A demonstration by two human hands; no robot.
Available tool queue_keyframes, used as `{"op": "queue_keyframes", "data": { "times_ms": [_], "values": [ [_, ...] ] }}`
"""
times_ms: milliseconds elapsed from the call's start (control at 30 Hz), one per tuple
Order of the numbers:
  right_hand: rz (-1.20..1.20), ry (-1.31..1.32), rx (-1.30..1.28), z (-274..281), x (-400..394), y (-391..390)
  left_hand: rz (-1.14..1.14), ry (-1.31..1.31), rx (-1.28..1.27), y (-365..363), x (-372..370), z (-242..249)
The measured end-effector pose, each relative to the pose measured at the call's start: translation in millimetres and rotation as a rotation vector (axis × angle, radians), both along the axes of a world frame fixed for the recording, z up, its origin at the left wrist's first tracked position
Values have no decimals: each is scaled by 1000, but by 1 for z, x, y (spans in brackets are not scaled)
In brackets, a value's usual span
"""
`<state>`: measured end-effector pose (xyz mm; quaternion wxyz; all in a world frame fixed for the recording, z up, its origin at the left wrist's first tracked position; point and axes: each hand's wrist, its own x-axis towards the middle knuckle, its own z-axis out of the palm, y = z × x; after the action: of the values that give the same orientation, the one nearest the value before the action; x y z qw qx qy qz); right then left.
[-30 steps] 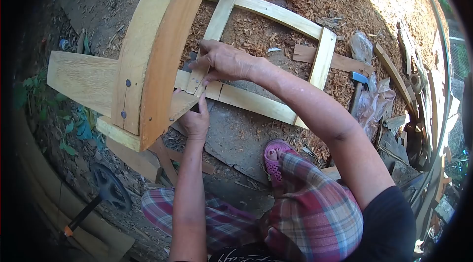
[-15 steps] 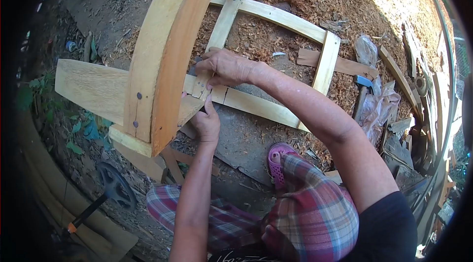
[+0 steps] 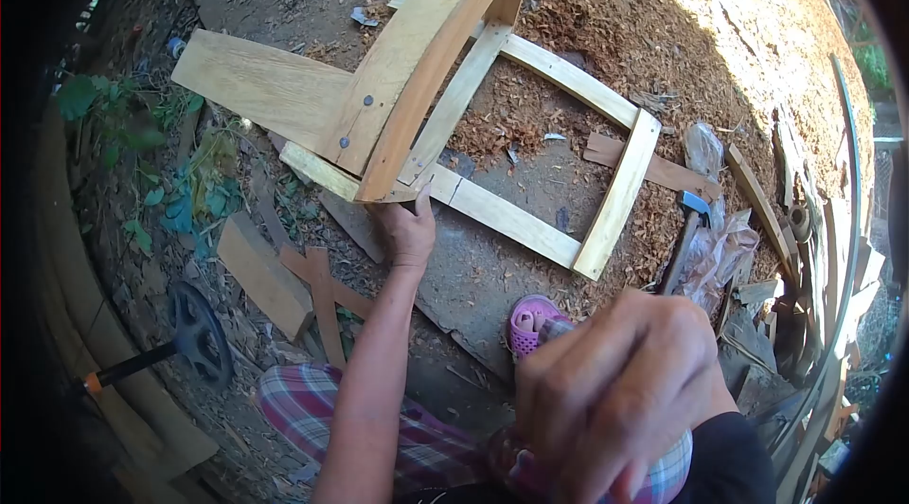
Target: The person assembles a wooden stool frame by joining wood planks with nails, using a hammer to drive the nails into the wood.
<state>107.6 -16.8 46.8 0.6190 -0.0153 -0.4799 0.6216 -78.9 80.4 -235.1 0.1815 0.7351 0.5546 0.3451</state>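
A pale wooden frame (image 3: pixel 511 225) of nailed slats lies on the ground, with a wide curved board (image 3: pixel 402 49) standing up from its left side. My left hand (image 3: pixel 407 237) grips the frame's near corner, just below the curved board's lower end. Its thumb points up along the slat, while the fingers go out of sight beneath the wood. Close to the camera, my right hand (image 3: pixel 625 390) is raised away from the frame, its fingers curled together. Whatever may be inside them is hidden. Dark nail heads show on the curved board.
A blue-headed hammer (image 3: pixel 696 206) lies at the right beside a crumpled plastic bag (image 3: pixel 721 262). Loose wood pieces (image 3: pixel 265 277) lie at the lower left near a black wheel (image 3: pixel 201 338). Wood shavings (image 3: pixel 606 40) cover the ground. A pink clog (image 3: pixel 530 322) is on my foot.
My right hand has left the frame's corner joint and come up close to the camera. My left hand stays at the corner. The view has shifted, so the frame appears farther away.
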Motion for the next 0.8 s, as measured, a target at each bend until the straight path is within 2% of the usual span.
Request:
{"op": "queue_keyframes", "data": {
  "times_ms": [33,100,133,167,233,367,500,567,600,633,667,733,800],
  "values": [
    [6,-4,-5,6,-13,-8,6,-4,-5,-1,1,0],
    [-174,322,-57,13,-35,-19,-26,-9,5,1,1,6],
    [-38,185,-104,13,-22,-17,-16,-9,4,1,0,6],
    [-29,184,-109,18,-29,-20,-17,35,43,1,0,5],
    [-424,252,-378,37,-48,-27,-12,77,71,1,-1,1],
    [-376,202,-293,16,-37,-22,-25,54,52,1,-4,-2],
    [-140,-567,-61,-39,22,21,-23,29,12,1,-4,3],
    [-263,-782,-332,-102,33,38,-43,32,9,1,-3,6],
    [-304,-744,-560,-136,34,47,-61,37,1,1,-3,7],
    [-358,-760,-676,-158,34,55,-66,41,0,1,-2,10],
    [-379,-834,-658,-184,35,63,-56,-7,-23,0,0,14],
    [-367,-810,-632,-215,23,80,-54,-46,-50,1,1,14],
    [-351,-784,-604,-223,8,93,-28,-36,-53,2,-1,7]
  ]
}}
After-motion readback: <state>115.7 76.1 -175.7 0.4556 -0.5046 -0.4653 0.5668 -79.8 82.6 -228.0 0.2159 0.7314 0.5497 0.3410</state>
